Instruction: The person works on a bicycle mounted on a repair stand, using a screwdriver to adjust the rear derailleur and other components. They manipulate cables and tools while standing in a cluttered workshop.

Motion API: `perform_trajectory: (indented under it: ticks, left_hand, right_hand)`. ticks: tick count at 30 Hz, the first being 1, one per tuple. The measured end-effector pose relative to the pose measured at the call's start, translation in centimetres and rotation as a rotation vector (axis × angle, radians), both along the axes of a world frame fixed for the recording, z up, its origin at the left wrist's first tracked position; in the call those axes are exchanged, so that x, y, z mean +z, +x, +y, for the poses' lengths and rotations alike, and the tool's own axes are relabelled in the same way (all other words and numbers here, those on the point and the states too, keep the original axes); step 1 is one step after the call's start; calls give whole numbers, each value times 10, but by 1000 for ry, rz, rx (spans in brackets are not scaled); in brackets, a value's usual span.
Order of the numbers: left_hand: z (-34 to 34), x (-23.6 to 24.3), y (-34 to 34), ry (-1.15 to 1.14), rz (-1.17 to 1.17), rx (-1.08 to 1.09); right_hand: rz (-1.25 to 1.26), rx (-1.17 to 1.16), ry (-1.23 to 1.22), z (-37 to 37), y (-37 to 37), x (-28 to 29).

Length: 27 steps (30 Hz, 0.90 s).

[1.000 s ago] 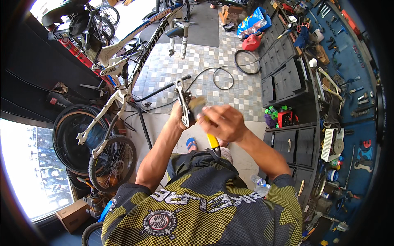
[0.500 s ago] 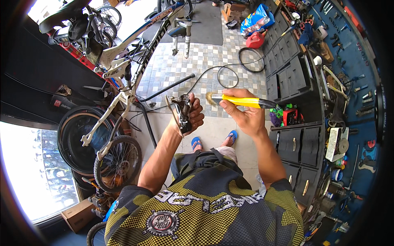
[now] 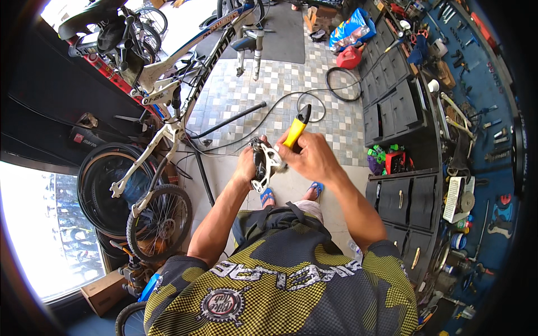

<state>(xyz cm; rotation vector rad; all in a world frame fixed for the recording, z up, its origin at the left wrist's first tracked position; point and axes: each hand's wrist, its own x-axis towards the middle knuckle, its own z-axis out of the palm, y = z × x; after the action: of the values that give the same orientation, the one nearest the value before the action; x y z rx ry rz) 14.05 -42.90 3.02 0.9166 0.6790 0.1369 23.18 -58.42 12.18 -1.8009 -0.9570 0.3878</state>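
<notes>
The right hand [image 3: 314, 159] has swung back in since half a second ago, when it held the yellow-handled screwdriver [image 3: 296, 130] out flat to the right; the tool now stands tilted, its black butt up and away, its tip down against the derailleur [image 3: 263, 164]. The left hand [image 3: 248, 165] has its fingers closed round that silver part, at chest height above the tiled floor [image 3: 269, 84], beside the white bicycle frame [image 3: 168, 95]. The right fingers are wrapped about the handle.

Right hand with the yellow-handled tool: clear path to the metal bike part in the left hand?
Probably yes. The right hand sits beside the silver metal bike part held by the left hand; nothing lies between.
</notes>
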Motion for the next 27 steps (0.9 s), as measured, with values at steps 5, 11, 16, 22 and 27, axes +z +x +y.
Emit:
perform_trajectory:
  ticks: [5,11,16,22,27]
  left_hand:
    - [-1,-9,3,-256,-51,-168]
    - [1,-35,6,-870,-208,-388]
    - [13,-57,-1,-947,-136,-401]
    - [18,-66,-8,-998,-222,-565]
    - [13,-50,-13,-854,-85,-704]
  right_hand:
    - [143,-136,162,11,5,-19]
    - [23,-233,529,6,1,-35]
    - [-415,366,93,-18,22,-25]
    - [-557,371,138,-11,29,-32]
    - [-442,23,-134,-16,43,-42]
